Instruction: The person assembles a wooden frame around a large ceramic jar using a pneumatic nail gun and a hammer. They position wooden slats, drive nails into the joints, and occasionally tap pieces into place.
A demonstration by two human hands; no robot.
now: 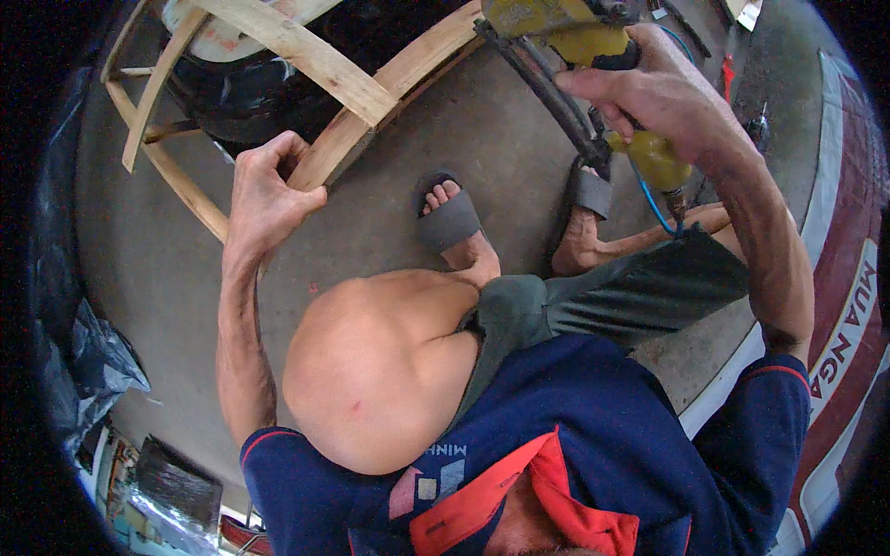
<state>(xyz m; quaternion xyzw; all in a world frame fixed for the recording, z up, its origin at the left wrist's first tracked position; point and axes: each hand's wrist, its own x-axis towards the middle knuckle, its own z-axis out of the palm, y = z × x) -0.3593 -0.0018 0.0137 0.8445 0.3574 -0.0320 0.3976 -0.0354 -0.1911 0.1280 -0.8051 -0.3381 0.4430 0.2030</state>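
Note:
My left hand point(267, 196) is closed around the near end of a pale wooden rail point(336, 146), thumb on one side and fingers curled over the other. The rail belongs to a curved wooden frame, and a crosswise slat point(301, 51) overlaps it near its middle. In my right hand point(672, 102) is a yellow air nail gun point(658, 159), my fingers wrapped around its grip. Its long dark magazine point(547, 88) slants up toward the rail's far end. The gun's nose is partly cut off at the top edge, so contact with the wood cannot be made out.
A blue air hose point(646, 193) runs from the gun's base past my right leg. Behind the frame are black plastic wrapping point(232, 102) and a round pale piece point(218, 32). Dark plastic sheeting point(97, 357) lies at left. A red-and-white banner point(848, 250) lines the right side.

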